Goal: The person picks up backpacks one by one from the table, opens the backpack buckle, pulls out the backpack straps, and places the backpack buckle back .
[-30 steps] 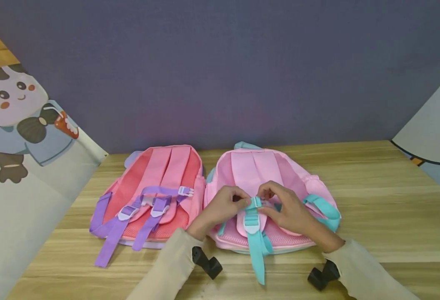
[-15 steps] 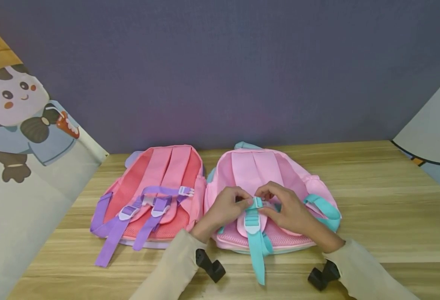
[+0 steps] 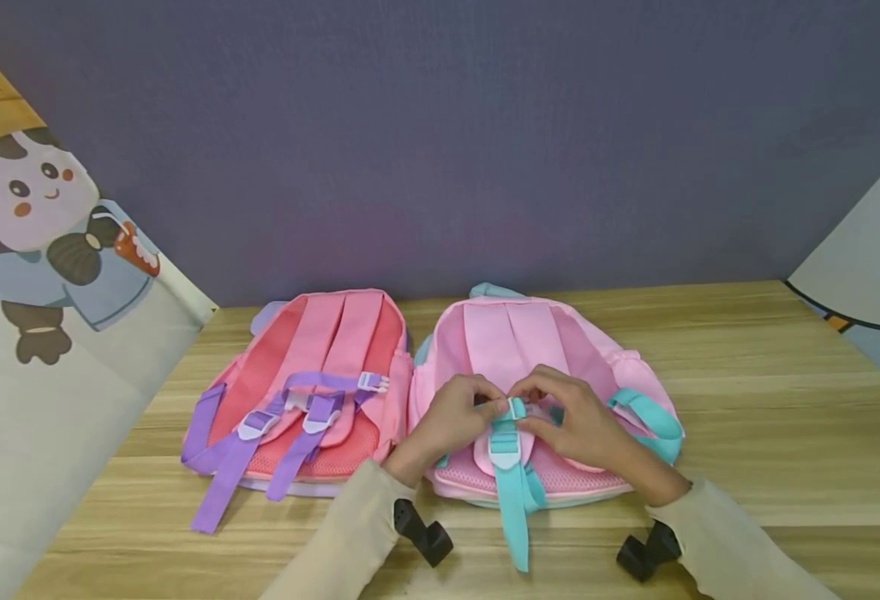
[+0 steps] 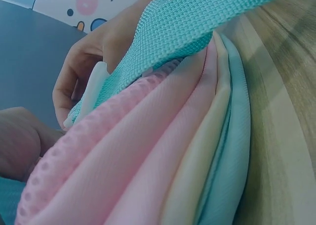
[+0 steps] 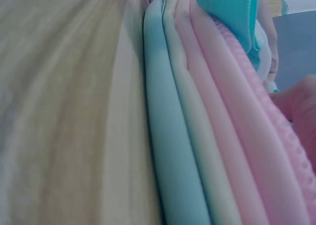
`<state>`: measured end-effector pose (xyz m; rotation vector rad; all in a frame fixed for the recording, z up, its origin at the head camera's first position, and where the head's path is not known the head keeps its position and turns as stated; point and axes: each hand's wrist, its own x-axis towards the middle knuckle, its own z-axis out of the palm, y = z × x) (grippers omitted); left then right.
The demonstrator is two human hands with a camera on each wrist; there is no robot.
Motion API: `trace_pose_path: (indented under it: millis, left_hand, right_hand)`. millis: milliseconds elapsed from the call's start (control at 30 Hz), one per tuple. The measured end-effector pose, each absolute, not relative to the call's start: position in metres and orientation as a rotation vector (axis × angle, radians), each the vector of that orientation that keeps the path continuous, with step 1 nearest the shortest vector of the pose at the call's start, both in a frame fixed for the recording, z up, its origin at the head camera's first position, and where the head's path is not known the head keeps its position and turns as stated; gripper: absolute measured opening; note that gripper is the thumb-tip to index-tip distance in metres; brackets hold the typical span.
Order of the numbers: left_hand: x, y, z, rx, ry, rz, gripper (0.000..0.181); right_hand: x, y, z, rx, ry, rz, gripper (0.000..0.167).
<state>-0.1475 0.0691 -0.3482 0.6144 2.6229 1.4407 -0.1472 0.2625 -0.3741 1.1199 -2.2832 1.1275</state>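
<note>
On the near half of the light pink backpack (image 3: pixel 447 350), which lay back-side up to the right of a coral-pink backpack (image 3: pixel 376 333) on the wood-grain table (image 3: pixel 770 417), I had both hands at a small white slider buckle (image 3: pixel 516 408). My left hand (image 3: pixel 458 418) pinched the turquoise webbing (image 3: pixel 502 412) just to the left of the buckle, between thumb and finger; my right hand (image 3: pixel 571 415) was curled in from the right, thumb and finger apparently nipping the buckle's edge, though how firmly I couldn't tell. Just nearer sat a white ladder-lock adjuster (image 3: pixel 504 455), with a turquoise strap tail (image 3: pixel 515 525) hanging from it over the near edge of the bag. A turquoise side strap (image 3: pixel 653 421) made a loose loop at the right. I judged the webbing light and limp, with enough weave to hold between fingertips, and likely to drag where it threaded through plastic; the buckle seemed stiff, smooth and easy to lose from a pinch. The bag itself looked soft and padded, liable to give or shift under a pull, so the best hold was on the buckle's rigid sides, with the band pinched close beside it.
</note>
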Motion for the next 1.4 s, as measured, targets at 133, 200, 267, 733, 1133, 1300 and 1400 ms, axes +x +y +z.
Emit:
trace_pose_path:
  millis: [133,200,267,733,1133,1300,1400]
  left_hand:
    - [-0.1478,0.0688,-0.3481,0.613,2.61,1.453,0.012]
    - [-0.1485,0.0678,-0.3481,0.612,2.576,1.479,0.012]
    - [-0.1495,0.066,-0.3479,0.622,2.536,1.505,0.012]
    - [-0.1516,0.0627,-0.3478,0.707,2.515,1.551,0.012]
    - [-0.1518,0.0674,-0.3524,0.651,2.547,1.551,0.011]
    - [-0.1518,0.0668,-0.3528,0.649,2.492,1.605,0.012]
    - [-0.1513,0.0667,-0.3526,0.645,2.493,1.602,0.012]
  right_hand:
    - [-0.1481,0.2625,-0.3746,1.125,-2.274,1.124,0.035]
    - [-0.1485,0.2625,-0.3751,1.125,-2.264,1.122,0.036]
    - [-0.1486,0.2625,-0.3752,1.117,-2.255,1.12,0.036]
    - [-0.1477,0.2622,-0.3744,1.095,-2.25,1.14,0.036]
    - [-0.1481,0.262,-0.3745,1.144,-2.23,1.138,0.038]
    - [-0.1476,0.2615,-0.3745,1.149,-2.212,1.122,0.039]
    - [-0.1472,0.2611,-0.3741,1.154,-2.203,1.132,0.038]
